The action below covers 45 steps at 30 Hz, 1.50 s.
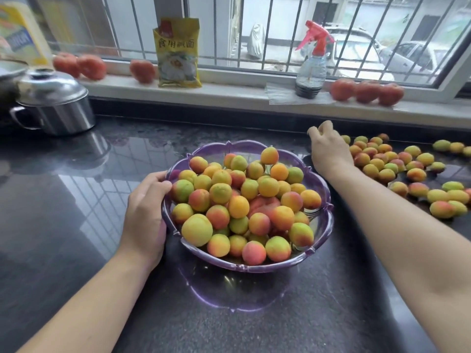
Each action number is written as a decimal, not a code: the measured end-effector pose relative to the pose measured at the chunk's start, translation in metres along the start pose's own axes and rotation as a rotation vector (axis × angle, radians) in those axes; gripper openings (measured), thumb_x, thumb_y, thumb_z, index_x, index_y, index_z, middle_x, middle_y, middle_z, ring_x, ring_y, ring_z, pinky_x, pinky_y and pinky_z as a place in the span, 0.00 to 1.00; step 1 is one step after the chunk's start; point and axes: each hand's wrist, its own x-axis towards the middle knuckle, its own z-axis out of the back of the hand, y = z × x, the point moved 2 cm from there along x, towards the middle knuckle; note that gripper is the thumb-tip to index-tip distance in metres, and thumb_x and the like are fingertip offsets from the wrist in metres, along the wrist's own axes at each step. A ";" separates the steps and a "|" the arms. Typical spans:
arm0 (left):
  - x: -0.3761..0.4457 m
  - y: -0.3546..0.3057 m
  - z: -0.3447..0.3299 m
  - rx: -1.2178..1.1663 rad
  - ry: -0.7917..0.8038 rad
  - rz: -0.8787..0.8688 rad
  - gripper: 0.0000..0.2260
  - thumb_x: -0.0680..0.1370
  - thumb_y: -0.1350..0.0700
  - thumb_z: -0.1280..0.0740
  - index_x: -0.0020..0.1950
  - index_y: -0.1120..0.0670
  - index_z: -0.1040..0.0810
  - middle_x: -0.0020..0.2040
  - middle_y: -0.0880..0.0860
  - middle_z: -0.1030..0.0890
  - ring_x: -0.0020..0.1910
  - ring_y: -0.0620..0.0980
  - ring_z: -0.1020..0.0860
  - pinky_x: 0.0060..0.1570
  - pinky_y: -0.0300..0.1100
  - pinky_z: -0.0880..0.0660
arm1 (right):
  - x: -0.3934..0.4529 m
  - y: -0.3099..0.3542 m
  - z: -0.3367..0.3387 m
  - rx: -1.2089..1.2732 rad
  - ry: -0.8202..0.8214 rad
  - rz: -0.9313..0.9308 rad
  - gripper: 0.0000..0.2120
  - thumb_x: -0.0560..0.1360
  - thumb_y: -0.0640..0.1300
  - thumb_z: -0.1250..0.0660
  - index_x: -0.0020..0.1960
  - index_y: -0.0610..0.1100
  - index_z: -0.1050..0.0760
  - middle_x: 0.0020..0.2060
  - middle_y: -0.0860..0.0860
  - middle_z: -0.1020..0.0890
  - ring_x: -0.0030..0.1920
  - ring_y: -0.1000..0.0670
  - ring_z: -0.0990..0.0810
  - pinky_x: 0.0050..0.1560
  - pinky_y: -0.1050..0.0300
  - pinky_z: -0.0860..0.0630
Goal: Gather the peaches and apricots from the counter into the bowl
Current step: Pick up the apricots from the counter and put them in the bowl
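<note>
Two bare arms come in from the near edge and reach over the dark shiny counter point(63, 200). We see the left hand point(146, 215) holding the left side of the purple bowl point(327, 225), with its thumb over the rim and its fingers curled round the outside. That bowl sits in the middle of the counter and is piled high with yellow, orange and red fruit point(244, 205). Our eyes go next to the right hand point(328, 151), which reaches far and to the right of the bowl. Its fingers are bent round one small yellow fruit point(319, 133) and pinch it just above the counter. Many more loose fruits point(397, 169) lie spread on the counter to the right of that hand, some touching each other. On the far left stands a metal pot point(57, 103) with its lid on. Along the white window ledge point(229, 90) at the far side we see red tomatoes point(367, 91), a yellow bag point(178, 52) standing up, and a spray bottle point(312, 64) with a pink top
</note>
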 end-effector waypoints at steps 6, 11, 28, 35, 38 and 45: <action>0.000 0.000 0.002 0.003 -0.009 0.001 0.12 0.73 0.52 0.36 0.48 0.53 0.15 0.46 0.55 0.13 0.47 0.50 0.17 0.46 0.44 0.21 | -0.025 0.014 0.061 0.570 -0.129 -0.090 0.17 0.82 0.46 0.35 0.69 0.46 0.26 0.55 0.47 0.26 0.51 0.47 0.25 0.54 0.56 0.31; 0.000 0.001 0.003 0.015 0.016 0.022 0.13 0.73 0.51 0.36 0.50 0.53 0.14 0.49 0.55 0.13 0.49 0.50 0.16 0.49 0.46 0.20 | -0.076 0.046 0.147 0.872 -0.143 -0.004 0.11 0.80 0.48 0.33 0.62 0.50 0.21 0.50 0.52 0.16 0.48 0.50 0.17 0.52 0.55 0.19; 0.001 0.003 0.006 0.018 0.056 0.050 0.12 0.74 0.50 0.36 0.48 0.49 0.13 0.47 0.53 0.13 0.49 0.53 0.16 0.51 0.52 0.20 | -0.151 0.124 0.159 0.517 0.137 0.264 0.12 0.79 0.48 0.30 0.62 0.53 0.19 0.57 0.56 0.25 0.50 0.55 0.26 0.53 0.56 0.25; 0.002 0.004 0.006 0.008 0.042 0.040 0.11 0.74 0.50 0.35 0.48 0.50 0.14 0.45 0.50 0.12 0.48 0.49 0.16 0.51 0.49 0.21 | -0.145 0.123 0.165 0.512 0.178 0.238 0.12 0.81 0.42 0.35 0.58 0.54 0.17 0.53 0.55 0.22 0.50 0.53 0.24 0.53 0.54 0.24; 0.002 0.004 0.005 0.006 0.043 0.037 0.12 0.74 0.51 0.36 0.51 0.51 0.15 0.46 0.50 0.12 0.47 0.48 0.16 0.49 0.47 0.21 | -0.146 0.125 0.162 0.527 0.178 0.239 0.12 0.81 0.43 0.35 0.60 0.55 0.18 0.53 0.57 0.22 0.50 0.54 0.23 0.53 0.54 0.23; 0.001 0.004 0.006 -0.009 0.045 0.038 0.12 0.74 0.51 0.35 0.51 0.51 0.15 0.47 0.52 0.12 0.48 0.49 0.15 0.49 0.48 0.20 | -0.139 0.085 0.162 0.715 -0.186 0.028 0.07 0.79 0.39 0.32 0.54 0.47 0.17 0.47 0.55 0.18 0.44 0.59 0.21 0.44 0.71 0.27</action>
